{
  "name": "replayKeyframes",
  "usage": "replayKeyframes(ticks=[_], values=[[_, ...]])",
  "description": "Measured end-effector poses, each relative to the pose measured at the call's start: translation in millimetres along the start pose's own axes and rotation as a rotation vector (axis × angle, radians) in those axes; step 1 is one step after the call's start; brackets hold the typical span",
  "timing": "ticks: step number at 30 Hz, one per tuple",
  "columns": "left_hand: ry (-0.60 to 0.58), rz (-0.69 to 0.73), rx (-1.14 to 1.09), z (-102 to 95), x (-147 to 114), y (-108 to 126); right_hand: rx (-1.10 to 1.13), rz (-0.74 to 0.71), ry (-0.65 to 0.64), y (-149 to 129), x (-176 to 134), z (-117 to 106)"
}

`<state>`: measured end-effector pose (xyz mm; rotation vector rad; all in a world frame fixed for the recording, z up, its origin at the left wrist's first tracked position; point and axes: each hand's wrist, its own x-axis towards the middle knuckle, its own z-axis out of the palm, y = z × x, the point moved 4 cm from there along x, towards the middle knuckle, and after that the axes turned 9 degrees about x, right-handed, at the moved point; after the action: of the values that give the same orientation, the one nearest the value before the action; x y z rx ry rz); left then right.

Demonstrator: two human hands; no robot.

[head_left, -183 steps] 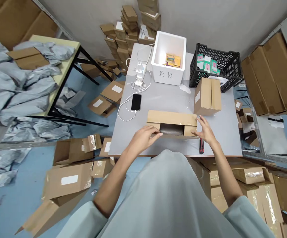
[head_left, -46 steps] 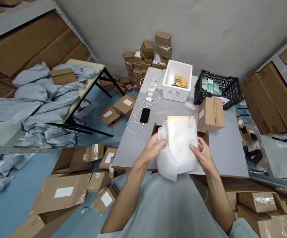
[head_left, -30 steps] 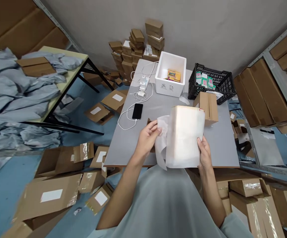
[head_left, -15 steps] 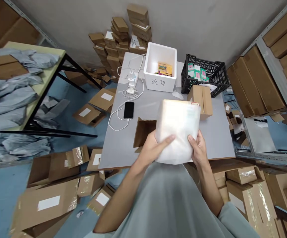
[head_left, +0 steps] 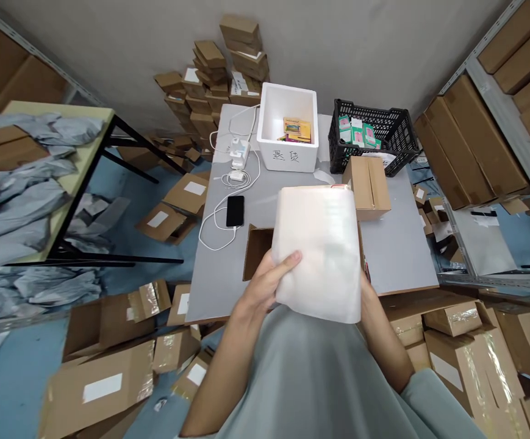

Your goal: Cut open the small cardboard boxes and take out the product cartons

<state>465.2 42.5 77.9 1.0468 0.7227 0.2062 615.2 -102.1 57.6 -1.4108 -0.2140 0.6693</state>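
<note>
Foam-wrapped parcel [head_left: 317, 253] between left hand [head_left: 265, 286] and right hand [head_left: 366, 291]

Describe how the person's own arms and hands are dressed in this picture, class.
Both forearms are bare, with no gloves, watch or rings visible on the left hand. The right hand is mostly hidden. Pale grey-green sleeves end near the elbows, matching the garment on the body.

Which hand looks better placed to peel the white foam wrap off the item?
Probably the left hand: its fingers lie on the front of the foam-wrapped item at its edge, while the right hand sits mostly hidden behind, supporting it.
</note>
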Motion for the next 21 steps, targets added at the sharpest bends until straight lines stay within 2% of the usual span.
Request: replayKeyframes(ticks=[2, 4, 7, 10, 12, 16, 19, 21], values=[[0.031, 0.029, 0.041, -3.6, -1.7, 4.7, 0.085, 0.096, -0.012, -2.6, 3.7, -2.7], [0.081, 0.060, 0.071, -9.1, -3.0, 7.9, 0.161, 0.090, 0.070, -11.2, 10.1, -14.4], [0.174, 0.108, 0.114, -17.9, -2.7, 9.2, 0.174, -0.097, 0.289, -31.8, 13.8, -39.3], [0.264, 0.189, 0.215, -21.9, -0.5, 9.7, 0.083, -0.267, 0.370, -50.6, 4.3, -46.2], [0.328, 0.258, 0.319, -20.3, 0.1, 11.0, -0.011, -0.317, 0.303, -57.3, -4.1, -33.6], [0.421, 0.366, 0.527, -8.6, -3.7, 12.0, -0.119, -0.264, -0.006, -50.9, -15.3, 15.0], [0.425, 0.351, 0.721, 2.1, -9.0, 4.3, -0.150, -0.211, -0.189, -38.8, -22.1, 44.5], [0.425, 0.328, 0.817, 8.7, -12.7, -4.9, -0.183, -0.182, -0.240, -31.2, -27.2, 55.5]])
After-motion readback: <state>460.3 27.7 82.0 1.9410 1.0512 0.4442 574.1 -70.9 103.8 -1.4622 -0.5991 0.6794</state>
